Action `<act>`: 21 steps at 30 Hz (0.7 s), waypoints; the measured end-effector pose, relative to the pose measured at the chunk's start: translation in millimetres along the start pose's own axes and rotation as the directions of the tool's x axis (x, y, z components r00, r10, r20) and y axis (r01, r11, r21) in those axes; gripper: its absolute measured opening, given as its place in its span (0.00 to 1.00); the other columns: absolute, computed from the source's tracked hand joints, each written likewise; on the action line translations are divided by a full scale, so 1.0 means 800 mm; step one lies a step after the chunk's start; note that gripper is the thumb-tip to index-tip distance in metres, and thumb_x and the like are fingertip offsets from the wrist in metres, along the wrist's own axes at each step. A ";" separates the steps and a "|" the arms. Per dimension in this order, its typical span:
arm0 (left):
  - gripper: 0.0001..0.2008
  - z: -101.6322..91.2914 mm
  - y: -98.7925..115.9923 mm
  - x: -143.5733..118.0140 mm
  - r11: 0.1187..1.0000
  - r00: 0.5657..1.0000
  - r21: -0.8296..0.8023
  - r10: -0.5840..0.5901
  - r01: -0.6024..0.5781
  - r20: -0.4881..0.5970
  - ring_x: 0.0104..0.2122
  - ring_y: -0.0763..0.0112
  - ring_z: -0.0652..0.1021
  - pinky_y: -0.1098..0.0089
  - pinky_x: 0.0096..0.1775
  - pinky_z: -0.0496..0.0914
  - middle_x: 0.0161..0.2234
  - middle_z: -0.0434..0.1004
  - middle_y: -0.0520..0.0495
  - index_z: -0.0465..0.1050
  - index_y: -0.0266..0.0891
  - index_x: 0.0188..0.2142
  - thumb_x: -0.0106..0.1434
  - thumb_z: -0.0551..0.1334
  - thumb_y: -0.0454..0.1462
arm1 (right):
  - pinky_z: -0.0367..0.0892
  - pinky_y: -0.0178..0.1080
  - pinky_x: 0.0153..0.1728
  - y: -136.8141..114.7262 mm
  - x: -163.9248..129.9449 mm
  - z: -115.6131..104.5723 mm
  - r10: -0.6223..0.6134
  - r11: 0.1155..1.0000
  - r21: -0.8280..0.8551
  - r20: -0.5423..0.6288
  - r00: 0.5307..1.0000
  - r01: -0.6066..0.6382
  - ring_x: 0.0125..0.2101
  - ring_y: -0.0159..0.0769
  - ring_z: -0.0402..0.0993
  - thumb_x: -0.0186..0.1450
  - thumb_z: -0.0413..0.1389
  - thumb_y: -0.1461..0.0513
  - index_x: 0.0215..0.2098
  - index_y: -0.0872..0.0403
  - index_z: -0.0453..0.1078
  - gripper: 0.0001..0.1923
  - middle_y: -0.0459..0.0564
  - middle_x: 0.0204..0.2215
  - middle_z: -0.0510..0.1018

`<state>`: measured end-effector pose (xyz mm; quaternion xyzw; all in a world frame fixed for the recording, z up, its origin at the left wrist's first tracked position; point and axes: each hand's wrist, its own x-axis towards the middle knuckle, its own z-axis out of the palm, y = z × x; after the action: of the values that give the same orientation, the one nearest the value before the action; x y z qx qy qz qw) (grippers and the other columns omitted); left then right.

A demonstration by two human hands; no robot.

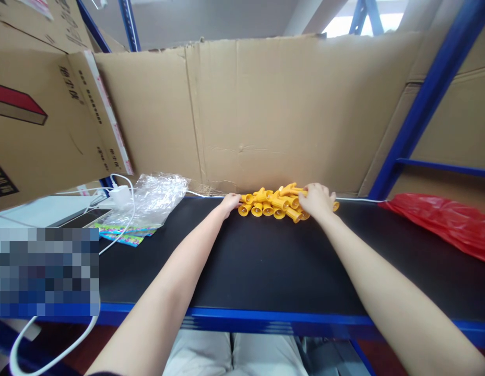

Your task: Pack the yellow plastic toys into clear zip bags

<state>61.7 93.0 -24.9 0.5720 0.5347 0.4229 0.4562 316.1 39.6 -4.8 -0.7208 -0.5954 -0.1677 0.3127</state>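
A pile of yellow plastic pieces (268,202) with hollow, flared round ends lies at the back of the black tabletop (265,261), close to the cardboard wall. Several of the round ends face me. At the pile's left end, my left hand (228,204) touches the outermost pieces, its fingers stretched toward them and partly hidden. My right hand (318,200) rests over the right end, fingers spread and bent across the pieces. One round yellow end shows just right of that hand. Whether either hand grips a single piece cannot be made out.
Cardboard (289,115) stands behind the table. To the left are a crinkled clear plastic bag (158,196), colourful packets (127,237), a white charger (120,196) with cables and a large carton (42,130). A red plastic bag (441,222) lies right, near a blue post (426,104).
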 end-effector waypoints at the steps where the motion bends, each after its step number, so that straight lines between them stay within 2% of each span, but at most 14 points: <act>1: 0.13 -0.003 -0.002 0.002 0.999 1.000 -0.033 -0.022 0.022 0.005 0.37 0.70 0.77 0.73 0.38 0.69 0.43 0.74 0.38 0.66 0.31 0.42 0.57 0.52 0.31 | 0.47 0.62 0.50 0.000 0.000 0.000 0.002 1.000 -0.001 0.001 1.000 -0.002 0.48 0.49 0.58 0.58 0.44 0.60 0.40 0.57 0.68 0.17 0.59 0.44 0.69; 4: 0.14 -0.008 -0.005 0.004 0.998 0.999 -0.057 -0.028 0.029 0.025 0.37 0.71 0.77 0.74 0.37 0.70 0.45 0.72 0.38 0.65 0.31 0.44 0.59 0.51 0.31 | 0.47 0.62 0.50 0.001 0.000 0.000 0.001 1.000 0.000 -0.003 1.000 -0.001 0.48 0.49 0.59 0.58 0.44 0.60 0.40 0.57 0.68 0.17 0.59 0.44 0.69; 9: 0.14 -0.003 -0.006 0.002 0.999 0.999 0.025 0.021 -0.021 0.025 0.39 0.70 0.76 0.72 0.39 0.69 0.46 0.73 0.41 0.67 0.33 0.44 0.61 0.50 0.34 | 0.48 0.62 0.50 0.000 -0.001 -0.001 0.003 1.000 0.009 -0.004 1.000 -0.003 0.48 0.49 0.59 0.58 0.44 0.60 0.40 0.57 0.68 0.17 0.59 0.44 0.69; 15: 0.15 0.005 0.000 -0.010 0.989 0.980 0.024 0.141 -0.146 0.141 0.46 0.66 0.73 0.69 0.47 0.65 0.48 0.73 0.44 0.73 0.36 0.41 0.61 0.51 0.38 | 0.47 0.62 0.51 -0.002 0.000 -0.003 0.014 1.000 0.001 0.012 1.000 -0.014 0.49 0.49 0.59 0.58 0.44 0.60 0.40 0.57 0.68 0.17 0.59 0.45 0.69; 19: 0.22 0.013 0.002 -0.016 0.996 0.976 -0.005 0.086 -0.087 0.199 0.50 0.65 0.71 0.68 0.50 0.62 0.51 0.70 0.43 0.70 0.37 0.47 0.65 0.46 0.47 | 0.45 0.63 0.51 -0.004 -0.001 -0.004 0.004 1.000 0.011 -0.001 1.000 -0.004 0.50 0.49 0.58 0.59 0.44 0.60 0.40 0.58 0.69 0.17 0.59 0.45 0.69; 21: 0.25 0.018 0.002 -0.016 0.996 0.971 0.009 0.089 -0.093 0.222 0.50 0.64 0.70 0.68 0.51 0.61 0.51 0.70 0.43 0.68 0.37 0.49 0.65 0.44 0.49 | 0.44 0.63 0.51 -0.006 -0.002 -0.005 -0.013 1.000 0.015 -0.012 1.000 0.013 0.50 0.49 0.57 0.60 0.43 0.59 0.40 0.57 0.68 0.17 0.59 0.46 0.69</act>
<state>75.1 79.3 -26.8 0.6439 0.4576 0.3718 0.4876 311.5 36.6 -1.4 -0.7137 -0.5993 -0.1694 0.3205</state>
